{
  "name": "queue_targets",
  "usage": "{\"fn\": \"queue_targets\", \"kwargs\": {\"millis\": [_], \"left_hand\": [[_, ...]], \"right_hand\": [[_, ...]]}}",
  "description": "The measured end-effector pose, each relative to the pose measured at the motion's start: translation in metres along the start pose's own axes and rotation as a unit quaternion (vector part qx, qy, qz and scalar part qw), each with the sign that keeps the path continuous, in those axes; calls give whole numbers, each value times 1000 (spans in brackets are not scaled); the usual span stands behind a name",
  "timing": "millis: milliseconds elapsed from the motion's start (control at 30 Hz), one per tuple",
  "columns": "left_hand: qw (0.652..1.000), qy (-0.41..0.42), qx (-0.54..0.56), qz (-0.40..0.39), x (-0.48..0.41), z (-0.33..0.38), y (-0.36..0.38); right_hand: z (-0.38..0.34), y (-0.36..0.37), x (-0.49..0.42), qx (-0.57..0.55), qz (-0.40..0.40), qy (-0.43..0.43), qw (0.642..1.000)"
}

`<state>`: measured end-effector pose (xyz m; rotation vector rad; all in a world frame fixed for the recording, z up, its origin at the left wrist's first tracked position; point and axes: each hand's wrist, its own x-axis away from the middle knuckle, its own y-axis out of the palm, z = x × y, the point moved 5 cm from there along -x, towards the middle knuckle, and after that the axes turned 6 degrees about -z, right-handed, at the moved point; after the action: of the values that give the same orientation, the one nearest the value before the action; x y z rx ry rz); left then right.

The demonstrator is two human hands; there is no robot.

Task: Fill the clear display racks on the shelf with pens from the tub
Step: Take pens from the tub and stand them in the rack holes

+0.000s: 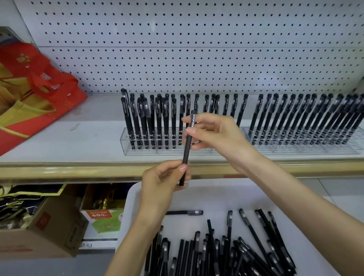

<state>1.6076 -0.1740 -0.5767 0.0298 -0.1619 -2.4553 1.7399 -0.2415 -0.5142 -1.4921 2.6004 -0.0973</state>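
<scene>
Head view: left hand and right hand both pinch one pen above the tub, before the shelf; right rack looks largely filled, left rack shows gaps, and many pens lie in the tub.

On the shelf, in front of the pegboard, two racks sit side by side: the left rack and the right rack, each with pens standing in it. A bag lies on the shelf, well to their left. The tub sits before and below the shelf edge. Loose pens are heaped in its near part, and a single pen lies apart at its far end. Above the tub's far rim, before the left rack, is the raised pen — left grip at its lower end, right grip higher. Under the shelf at left stands a cardboard box, with a carton just to its right.
</scene>
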Motion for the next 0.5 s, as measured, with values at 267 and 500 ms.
{"fn": "queue_targets", "kwargs": {"millis": [267, 500], "left_hand": [[795, 229, -559, 52, -27, 25, -13], [714, 188, -675, 7, -43, 9, -10]], "right_hand": [[-37, -26, -24, 119, 126, -158, 972], [-30, -26, -42, 221, 200, -210, 931]]}}
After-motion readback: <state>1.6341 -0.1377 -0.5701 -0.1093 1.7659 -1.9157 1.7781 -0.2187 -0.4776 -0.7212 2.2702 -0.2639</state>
